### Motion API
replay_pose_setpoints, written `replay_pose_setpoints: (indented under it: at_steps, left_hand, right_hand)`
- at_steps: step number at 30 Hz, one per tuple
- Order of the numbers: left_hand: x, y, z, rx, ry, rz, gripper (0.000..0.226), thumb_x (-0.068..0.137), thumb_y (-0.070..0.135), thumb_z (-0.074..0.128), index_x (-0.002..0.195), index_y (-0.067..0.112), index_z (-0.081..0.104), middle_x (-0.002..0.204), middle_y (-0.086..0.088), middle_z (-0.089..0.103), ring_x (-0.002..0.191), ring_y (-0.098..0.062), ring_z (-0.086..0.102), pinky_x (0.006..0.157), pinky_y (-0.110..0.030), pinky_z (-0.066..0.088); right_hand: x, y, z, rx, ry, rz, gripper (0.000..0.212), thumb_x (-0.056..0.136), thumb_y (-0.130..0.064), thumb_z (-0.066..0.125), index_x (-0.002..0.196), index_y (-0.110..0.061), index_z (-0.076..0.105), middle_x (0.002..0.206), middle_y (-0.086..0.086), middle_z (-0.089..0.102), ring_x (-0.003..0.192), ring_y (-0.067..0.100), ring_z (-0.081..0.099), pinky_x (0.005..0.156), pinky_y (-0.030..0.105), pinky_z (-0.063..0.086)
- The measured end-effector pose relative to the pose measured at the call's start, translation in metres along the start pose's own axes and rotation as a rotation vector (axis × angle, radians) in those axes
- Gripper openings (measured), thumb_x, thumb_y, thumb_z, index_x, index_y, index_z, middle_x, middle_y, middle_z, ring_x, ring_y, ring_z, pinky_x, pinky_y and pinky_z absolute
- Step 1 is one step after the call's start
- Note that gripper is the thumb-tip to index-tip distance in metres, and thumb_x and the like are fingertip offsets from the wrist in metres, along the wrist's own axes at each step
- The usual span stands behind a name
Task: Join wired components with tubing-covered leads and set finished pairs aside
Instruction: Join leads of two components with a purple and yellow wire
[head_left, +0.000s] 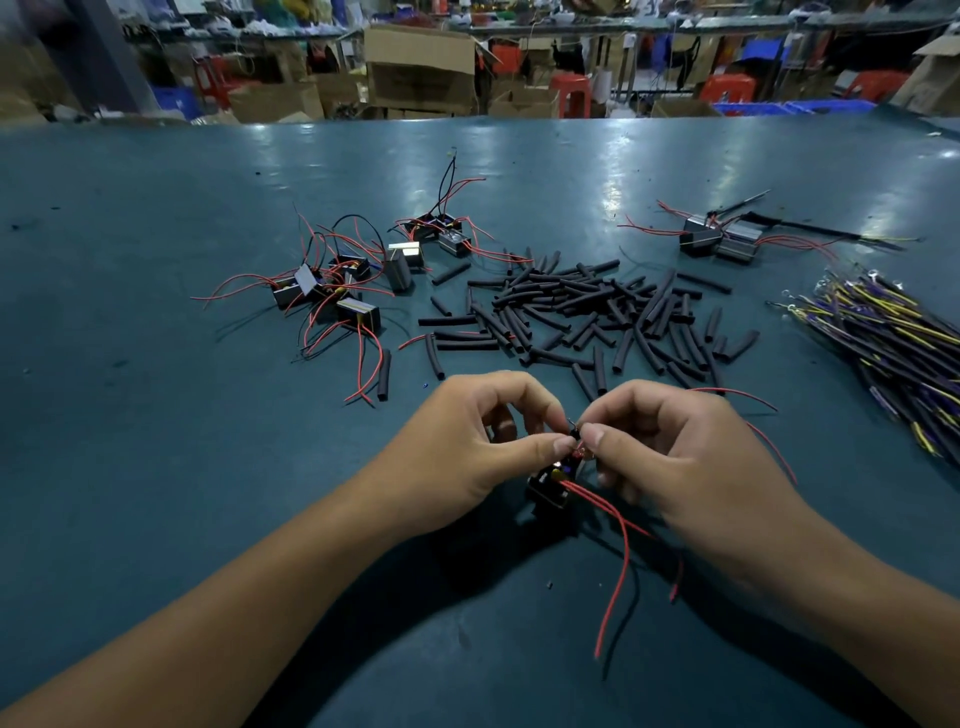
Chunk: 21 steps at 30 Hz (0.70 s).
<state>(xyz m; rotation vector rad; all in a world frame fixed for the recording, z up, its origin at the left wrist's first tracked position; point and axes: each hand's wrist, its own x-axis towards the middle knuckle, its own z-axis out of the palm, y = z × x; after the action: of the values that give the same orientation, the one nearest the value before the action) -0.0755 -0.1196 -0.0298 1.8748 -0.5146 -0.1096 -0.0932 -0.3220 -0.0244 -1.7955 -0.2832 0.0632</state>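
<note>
My left hand (467, 447) and my right hand (675, 457) meet near the table's front, fingertips pinching thin leads together above a small black wired component (550, 491). Red wires (621, 561) trail from it toward me, and another red wire (769, 441) loops behind my right hand. The joint itself is mostly hidden by my fingers. A heap of black tubing pieces (587, 317) lies just beyond my hands. Loose wired components (337, 291) with red leads sit at the left.
A bundle of yellow and purple leads (893, 343) lies at the right edge. Joined components (722, 241) rest at the far right. Another small group of components (439, 231) sits at the back centre. The green table (156, 467) ends at cardboard boxes and red stools.
</note>
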Motion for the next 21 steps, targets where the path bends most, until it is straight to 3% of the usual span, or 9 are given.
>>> replay_pose_setpoints:
  at_steps: [2, 4, 5, 8, 10, 12, 15, 18, 21]
  left_hand:
    - [0.001, -0.001, 0.002, -0.069, 0.005, -0.020, 0.007, 0.086, 0.024, 0.077, 0.091, 0.019, 0.074, 0.068, -0.002, 0.066, 0.065, -0.015, 0.047, 0.063, -0.027, 0.038]
    - [0.000, 0.000, 0.005, -0.177, -0.026, -0.054, 0.018, 0.083, 0.029, 0.077, 0.094, 0.015, 0.076, 0.087, -0.034, 0.065, 0.077, -0.024, 0.048, 0.074, -0.039, 0.035]
    - [0.000, 0.000, 0.006, -0.210, -0.029, -0.064, 0.023, 0.080, 0.032, 0.077, 0.095, 0.014, 0.076, 0.092, -0.039, 0.062, 0.081, -0.027, 0.047, 0.077, -0.042, 0.033]
    - [0.000, 0.001, 0.005, -0.214, -0.024, -0.059, 0.017, 0.082, 0.030, 0.076, 0.091, 0.015, 0.075, 0.087, -0.035, 0.062, 0.076, -0.026, 0.046, 0.073, -0.042, 0.033]
    - [0.001, 0.001, 0.004, -0.176, -0.036, -0.050, 0.011, 0.086, 0.029, 0.072, 0.089, 0.018, 0.073, 0.069, -0.018, 0.058, 0.068, -0.023, 0.041, 0.064, -0.042, 0.030]
    - [0.000, 0.002, 0.002, -0.124, -0.052, -0.037, 0.011, 0.089, 0.032, 0.070, 0.089, 0.021, 0.071, 0.065, -0.007, 0.053, 0.063, -0.025, 0.037, 0.057, -0.050, 0.029]
    - [-0.001, 0.006, -0.002, -0.079, -0.069, -0.016, 0.015, 0.089, 0.034, 0.068, 0.093, 0.020, 0.070, 0.074, -0.020, 0.062, 0.062, -0.038, 0.047, 0.061, -0.059, 0.041]
    - [-0.002, 0.007, -0.004, -0.068, -0.091, -0.004, 0.017, 0.090, 0.033, 0.068, 0.095, 0.017, 0.070, 0.087, -0.024, 0.068, 0.074, -0.048, 0.058, 0.072, -0.064, 0.047]
    - [-0.002, 0.006, -0.007, -0.057, -0.100, -0.013, 0.015, 0.089, 0.031, 0.068, 0.094, 0.017, 0.070, 0.086, -0.020, 0.070, 0.074, -0.046, 0.060, 0.074, -0.061, 0.049]
  right_hand:
    - [0.000, 0.000, 0.000, 0.024, 0.007, -0.006, 0.012, 0.091, -0.012, 0.068, 0.084, -0.021, 0.071, 0.070, 0.011, 0.070, 0.059, 0.018, 0.060, 0.054, 0.026, 0.047]
    - [0.000, 0.001, 0.000, 0.052, 0.016, -0.018, 0.013, 0.092, -0.010, 0.067, 0.083, -0.019, 0.071, 0.068, 0.007, 0.069, 0.059, 0.014, 0.061, 0.053, 0.024, 0.048]
    - [0.000, 0.001, 0.000, 0.068, 0.020, -0.024, 0.013, 0.092, -0.009, 0.067, 0.083, -0.017, 0.072, 0.068, 0.007, 0.069, 0.059, 0.013, 0.062, 0.053, 0.024, 0.049]
    - [-0.001, -0.001, 0.000, 0.087, 0.022, -0.047, 0.012, 0.092, -0.009, 0.067, 0.083, -0.016, 0.072, 0.068, 0.008, 0.068, 0.059, 0.015, 0.060, 0.054, 0.027, 0.048]
    - [-0.002, -0.002, -0.001, 0.074, 0.016, -0.068, 0.012, 0.092, -0.010, 0.068, 0.084, -0.019, 0.072, 0.067, 0.005, 0.067, 0.059, 0.015, 0.059, 0.055, 0.026, 0.047]
    - [-0.003, -0.003, -0.003, 0.054, 0.012, -0.098, 0.014, 0.092, -0.009, 0.068, 0.086, -0.020, 0.072, 0.070, 0.000, 0.068, 0.061, 0.010, 0.060, 0.057, 0.021, 0.047]
    - [-0.004, -0.005, -0.004, 0.026, -0.012, -0.135, 0.018, 0.093, -0.008, 0.066, 0.089, -0.023, 0.074, 0.072, -0.002, 0.068, 0.062, 0.007, 0.057, 0.058, 0.017, 0.045]
    - [-0.005, -0.005, -0.005, -0.047, -0.022, -0.173, 0.020, 0.095, -0.010, 0.065, 0.091, -0.027, 0.074, 0.069, -0.002, 0.066, 0.060, 0.015, 0.052, 0.055, 0.032, 0.043]
    - [-0.005, -0.004, -0.004, -0.110, -0.010, -0.204, 0.013, 0.092, -0.019, 0.065, 0.091, -0.028, 0.074, 0.068, 0.001, 0.066, 0.062, 0.029, 0.053, 0.056, 0.039, 0.044]
